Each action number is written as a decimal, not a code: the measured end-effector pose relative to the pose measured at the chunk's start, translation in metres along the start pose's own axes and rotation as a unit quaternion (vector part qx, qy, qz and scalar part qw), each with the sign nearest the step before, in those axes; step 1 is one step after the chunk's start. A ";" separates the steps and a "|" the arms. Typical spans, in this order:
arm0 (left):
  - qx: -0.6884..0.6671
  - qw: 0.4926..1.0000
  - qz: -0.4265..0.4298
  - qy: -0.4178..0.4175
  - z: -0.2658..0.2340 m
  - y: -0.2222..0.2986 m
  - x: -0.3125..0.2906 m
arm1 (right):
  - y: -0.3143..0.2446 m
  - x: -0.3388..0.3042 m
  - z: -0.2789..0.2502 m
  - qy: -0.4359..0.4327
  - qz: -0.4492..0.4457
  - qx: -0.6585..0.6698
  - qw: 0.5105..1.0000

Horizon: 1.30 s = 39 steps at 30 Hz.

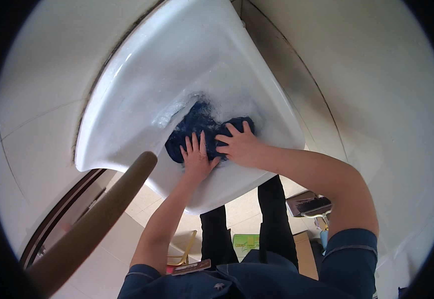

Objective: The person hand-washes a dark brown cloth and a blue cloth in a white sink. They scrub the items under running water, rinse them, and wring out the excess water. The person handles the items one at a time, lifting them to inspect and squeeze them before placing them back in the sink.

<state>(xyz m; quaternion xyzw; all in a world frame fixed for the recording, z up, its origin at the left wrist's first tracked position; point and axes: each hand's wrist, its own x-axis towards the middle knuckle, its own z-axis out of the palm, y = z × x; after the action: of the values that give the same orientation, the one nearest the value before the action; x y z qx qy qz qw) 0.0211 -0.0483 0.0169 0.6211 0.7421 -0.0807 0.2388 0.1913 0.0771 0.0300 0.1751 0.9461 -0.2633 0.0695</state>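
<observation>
A dark blue wet cloth (197, 122) lies bunched in the lower part of a white corner basin (187, 60), with water and some foam around it. My left hand (197, 160) rests flat on the cloth's near side, fingers stretched forward and apart. Just to its right, my right hand (240, 145) presses on the cloth's right part with its fingers spread. Neither hand is closed around the cloth. The cloth's exact kind cannot be made out.
A thick brown tube (107, 207) reaches from the lower left to the basin's near left edge. Tiled walls (37, 94) enclose the basin. Below it, a green box (246, 244) and a cardboard box (306, 254) stand on the floor near my legs.
</observation>
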 end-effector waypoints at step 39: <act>-0.304 0.871 0.372 0.102 -0.284 0.049 -0.086 | -0.047 0.024 -0.066 0.091 0.147 0.979 0.110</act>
<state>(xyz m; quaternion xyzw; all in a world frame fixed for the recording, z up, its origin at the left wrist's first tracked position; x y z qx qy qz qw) 0.0060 0.0046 0.3123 0.7525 0.4644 0.3079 0.3511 0.1490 0.0810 0.1028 0.2501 -0.1734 -0.9288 -0.2114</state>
